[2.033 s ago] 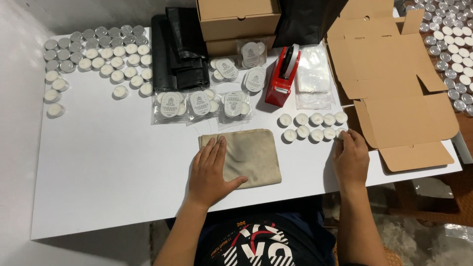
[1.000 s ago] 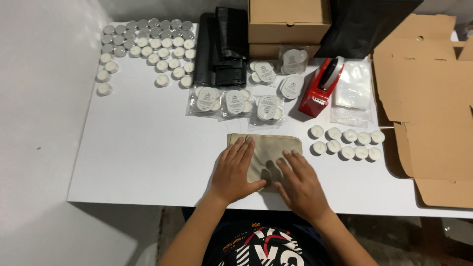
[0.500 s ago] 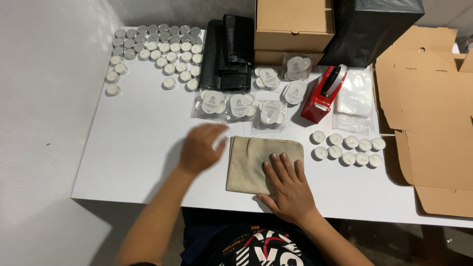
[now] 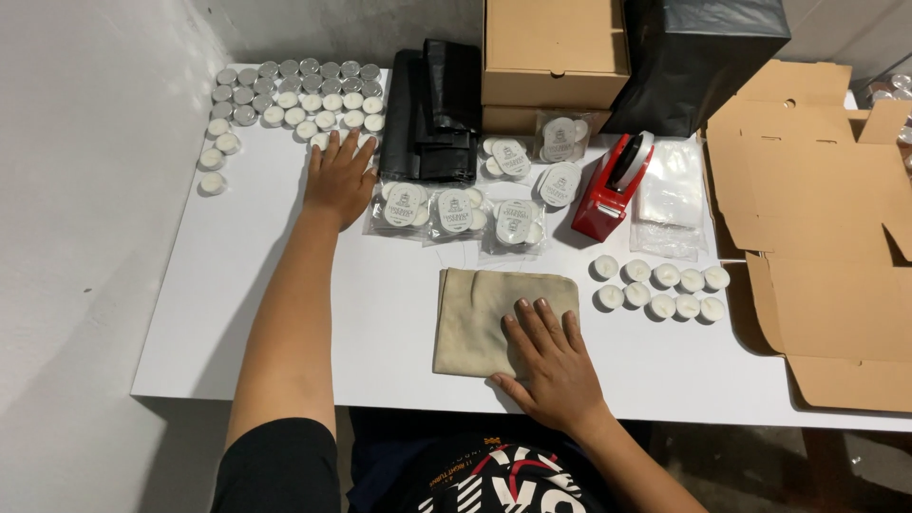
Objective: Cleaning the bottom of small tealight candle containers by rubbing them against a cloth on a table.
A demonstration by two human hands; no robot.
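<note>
Head view, looking down: a white table [image 4: 285,285] is seen with both bare hands laid on it. The left hand [image 4: 338,176] is stretched far forward, fingers spread and flat, nothing grasped; its fingertips are touching the nearest tealights of the tealight cluster [image 4: 294,95] at the far left corner. The right hand [image 4: 549,359] is pressed palm-down, fingers extended and unclenched, on the near right part of a folded beige cloth [image 4: 499,318], which is laid flat near the table's front edge, in the middle.

Just beyond the cloth, three clear packets of tealights [image 4: 461,211] are lined up, with more packets behind them. A stack of black bags [image 4: 432,114] is placed just right of the left hand. A red tape dispenser [image 4: 613,185] is stood to the right of the packets, beside a pile of clear plastic bags [image 4: 670,195]. Two rows of loose white tealights [image 4: 660,290] are set right of the cloth. Closed cardboard boxes [image 4: 556,52] are stacked at the back, and an unfolded cardboard box [image 4: 826,237] is spread at the right edge.
</note>
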